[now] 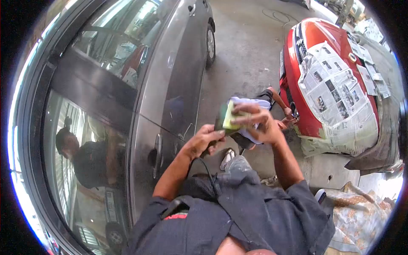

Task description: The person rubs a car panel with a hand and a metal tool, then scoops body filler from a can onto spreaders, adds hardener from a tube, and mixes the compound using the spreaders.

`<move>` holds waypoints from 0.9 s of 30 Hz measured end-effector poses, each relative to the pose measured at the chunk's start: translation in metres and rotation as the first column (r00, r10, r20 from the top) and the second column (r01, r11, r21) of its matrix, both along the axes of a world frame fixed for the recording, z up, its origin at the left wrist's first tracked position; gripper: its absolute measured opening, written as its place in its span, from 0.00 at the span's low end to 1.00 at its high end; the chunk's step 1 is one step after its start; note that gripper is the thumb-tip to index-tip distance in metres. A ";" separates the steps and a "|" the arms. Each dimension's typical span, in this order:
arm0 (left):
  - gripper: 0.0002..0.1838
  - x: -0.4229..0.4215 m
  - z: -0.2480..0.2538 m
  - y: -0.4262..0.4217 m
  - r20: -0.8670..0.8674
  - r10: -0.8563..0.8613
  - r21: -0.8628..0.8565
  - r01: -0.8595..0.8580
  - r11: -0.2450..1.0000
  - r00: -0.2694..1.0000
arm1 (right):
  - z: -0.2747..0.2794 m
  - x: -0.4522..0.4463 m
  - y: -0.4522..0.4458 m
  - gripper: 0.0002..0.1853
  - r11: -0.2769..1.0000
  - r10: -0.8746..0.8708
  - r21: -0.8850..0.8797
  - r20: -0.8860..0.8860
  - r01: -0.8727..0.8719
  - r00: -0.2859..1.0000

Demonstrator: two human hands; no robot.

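My left hand [207, 138] is closed around the dark body of what looks like a sander [219, 124], held up in front of my chest. A black cord or hose runs from near that hand down across my dark shirt. My right hand [260, 122] is smeared by motion, its fingers bent over a yellow-green pad [230, 115] at the tool's face. A darker green patch shows at the pad's left edge. Whether the pad is fixed to the tool or loose against it, I cannot tell.
A grey car [170, 76] stands close on my left. Beyond my hands, a person [272, 100] crouches by a red car front [293, 110] covered with taped newspaper [331, 87]. A patterned cloth [361, 216] lies at lower right; a thin cable loops on the far floor.
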State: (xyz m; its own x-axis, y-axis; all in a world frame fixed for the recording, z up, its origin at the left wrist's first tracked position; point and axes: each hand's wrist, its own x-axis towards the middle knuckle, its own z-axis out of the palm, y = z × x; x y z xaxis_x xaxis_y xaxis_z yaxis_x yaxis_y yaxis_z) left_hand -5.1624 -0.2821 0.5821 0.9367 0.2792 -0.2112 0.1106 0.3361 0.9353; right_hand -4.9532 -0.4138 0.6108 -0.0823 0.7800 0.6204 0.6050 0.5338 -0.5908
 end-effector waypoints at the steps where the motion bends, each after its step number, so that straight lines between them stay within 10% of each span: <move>1: 0.15 0.012 0.008 0.019 -0.035 -0.008 0.026 0.009 1.000 0.999 | 0.007 0.020 0.020 0.20 0.998 -0.058 0.000 -0.012 0.058 0.998; 6: 0.13 0.098 0.032 0.096 0.110 -0.088 -0.175 0.106 0.979 0.990 | 0.060 0.105 0.083 0.17 0.810 -0.586 0.206 0.229 0.549 0.778; 9: 0.16 0.154 0.050 0.125 0.204 -0.016 -0.243 0.067 0.968 0.979 | 0.064 0.122 0.112 0.16 0.596 -0.787 0.353 0.081 0.721 0.611; 14: 0.26 0.254 0.028 0.186 0.254 -0.117 -0.277 0.188 0.942 0.960 | 0.030 0.142 0.176 0.18 0.583 -0.812 0.275 0.239 0.764 0.533; 19: 0.24 0.371 0.006 0.270 0.308 -0.322 -0.249 0.403 0.881 0.895 | 0.023 0.238 0.252 0.19 0.478 -0.876 0.100 -0.021 0.873 0.482; 21: 0.26 0.424 -0.003 0.306 0.272 -0.371 -0.250 0.438 0.864 0.888 | 0.027 0.261 0.287 0.21 0.463 -0.880 0.129 0.187 0.877 0.437; 23: 0.29 0.470 -0.003 0.337 0.267 -0.402 -0.175 0.454 0.874 0.876 | 0.028 0.309 0.307 0.23 0.569 -0.818 -0.026 -0.118 0.822 0.563; 27: 0.27 0.537 0.028 0.386 0.224 -0.507 -0.025 0.525 0.851 0.832 | 0.059 0.358 0.374 0.23 0.286 -0.958 0.021 -0.003 0.958 0.286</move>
